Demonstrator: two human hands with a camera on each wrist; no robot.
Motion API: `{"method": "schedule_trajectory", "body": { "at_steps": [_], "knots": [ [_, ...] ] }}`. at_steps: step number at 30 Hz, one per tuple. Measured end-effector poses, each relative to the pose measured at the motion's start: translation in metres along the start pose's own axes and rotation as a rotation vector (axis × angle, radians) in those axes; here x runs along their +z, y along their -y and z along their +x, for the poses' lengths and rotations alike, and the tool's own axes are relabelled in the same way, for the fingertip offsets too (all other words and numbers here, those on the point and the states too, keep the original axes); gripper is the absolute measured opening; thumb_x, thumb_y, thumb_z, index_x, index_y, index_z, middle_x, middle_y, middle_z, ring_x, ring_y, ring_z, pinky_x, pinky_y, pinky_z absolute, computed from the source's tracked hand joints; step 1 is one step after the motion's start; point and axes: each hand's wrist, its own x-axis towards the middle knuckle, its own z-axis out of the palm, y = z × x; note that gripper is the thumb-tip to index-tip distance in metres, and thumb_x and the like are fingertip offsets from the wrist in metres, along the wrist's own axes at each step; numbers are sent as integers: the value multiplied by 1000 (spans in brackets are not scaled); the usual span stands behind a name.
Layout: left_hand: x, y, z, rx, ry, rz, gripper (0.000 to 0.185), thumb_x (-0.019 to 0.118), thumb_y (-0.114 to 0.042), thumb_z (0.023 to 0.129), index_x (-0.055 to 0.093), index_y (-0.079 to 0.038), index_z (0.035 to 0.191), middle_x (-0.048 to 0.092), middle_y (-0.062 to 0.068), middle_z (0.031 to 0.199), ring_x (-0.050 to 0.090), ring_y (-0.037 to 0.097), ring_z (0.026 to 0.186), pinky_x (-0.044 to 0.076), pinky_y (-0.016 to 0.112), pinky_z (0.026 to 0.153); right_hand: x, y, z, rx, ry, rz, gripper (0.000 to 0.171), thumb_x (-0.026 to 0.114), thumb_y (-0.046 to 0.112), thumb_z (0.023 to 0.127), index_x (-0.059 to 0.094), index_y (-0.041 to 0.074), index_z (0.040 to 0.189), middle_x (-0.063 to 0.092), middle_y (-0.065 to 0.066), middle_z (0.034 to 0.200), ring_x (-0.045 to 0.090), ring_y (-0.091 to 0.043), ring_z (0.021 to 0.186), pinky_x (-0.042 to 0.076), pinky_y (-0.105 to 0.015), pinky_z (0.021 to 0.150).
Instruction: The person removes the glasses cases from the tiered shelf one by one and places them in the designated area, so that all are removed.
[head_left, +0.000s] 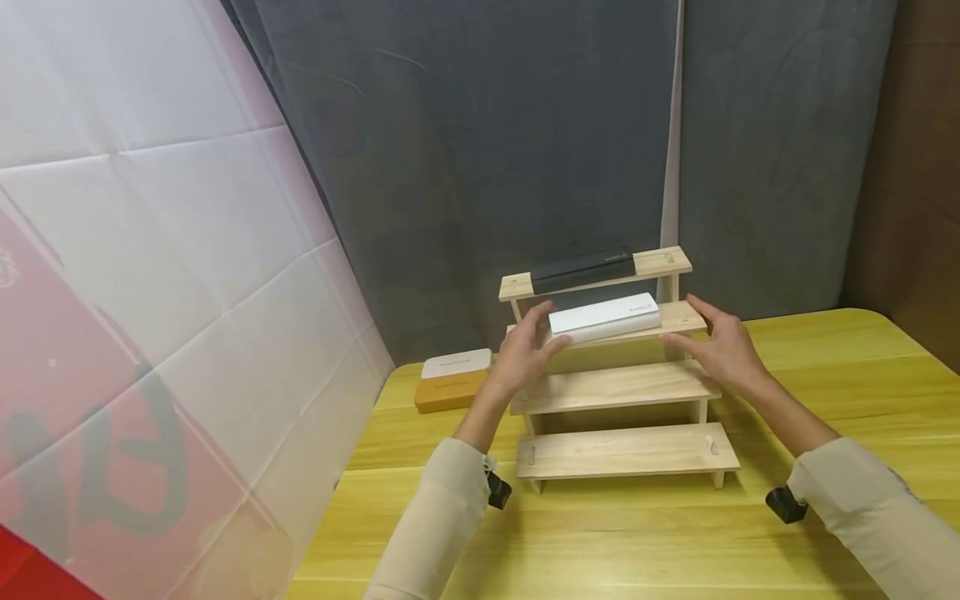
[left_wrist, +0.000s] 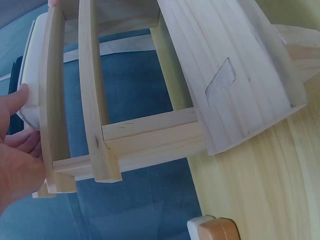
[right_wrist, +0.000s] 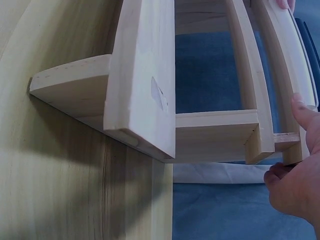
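A long white glasses case [head_left: 603, 318] with small dark lettering lies on the third step of a pale wooden four-step stand [head_left: 615, 454]. My left hand [head_left: 519, 354] is at the case's left end, its thumb along the front and fingers around the end. In the left wrist view, that thumb [left_wrist: 20, 97] touches the white case [left_wrist: 31, 70]. My right hand [head_left: 723, 343] grips the right end of the same step, apart from the case. A similar black case [head_left: 585, 271] lies on the top step. The right wrist view shows curled fingers [right_wrist: 277, 172] beside the step's end.
Left of the stand, a white box [head_left: 456, 363] and an orange box [head_left: 450, 390] lie on the yellow wood-grain table [head_left: 600, 550]. A grey curtain [head_left: 480, 150] hangs behind the table, and a white panel [head_left: 225, 250] borders its left side.
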Motion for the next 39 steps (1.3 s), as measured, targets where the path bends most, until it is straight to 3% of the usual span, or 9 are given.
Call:
{"method": "schedule_trajectory", "body": {
  "at_steps": [6, 14, 27, 35, 39],
  "knots": [
    [0, 0, 1, 22, 12, 6, 66, 69, -27, 106, 40, -8, 162, 49, 14, 160, 47, 28, 147, 40, 41, 122, 0, -1, 0, -5, -5, -6, 94, 81, 30, 98, 25, -6, 164, 34, -35, 163, 35, -56, 148, 39, -69, 113],
    [-2, -2, -1, -43, 40, 6, 76, 70, -35, 105, 32, -10, 167, 41, 14, 167, 41, 27, 152, 35, 41, 125, 0, -1, 0, -5, 0, 1, 94, 81, 31, 98, 25, -6, 165, 33, -34, 164, 34, -55, 148, 39, -70, 114],
    [-3, 0, 4, 20, 67, 22, 74, 68, -25, 107, 30, -4, 166, 47, 17, 159, 49, 28, 142, 37, 39, 124, 0, -1, 1, -3, 2, 7, 95, 80, 31, 98, 24, -6, 165, 33, -34, 164, 34, -54, 149, 39, -69, 114],
    [-2, 2, 1, -5, 77, 32, 81, 69, -34, 106, 26, -6, 168, 43, 12, 164, 45, 27, 148, 35, 41, 125, 1, 1, -1, 5, 13, 23, 95, 80, 31, 99, 24, -6, 165, 32, -34, 165, 33, -54, 150, 38, -68, 115],
    [-2, 2, 2, 17, 75, 43, 78, 69, -33, 106, 29, -6, 167, 49, 13, 159, 50, 28, 141, 37, 42, 123, 0, 0, -1, -4, 9, 28, 94, 80, 30, 99, 24, -7, 165, 32, -34, 164, 34, -54, 149, 38, -69, 115]
  ]
}}
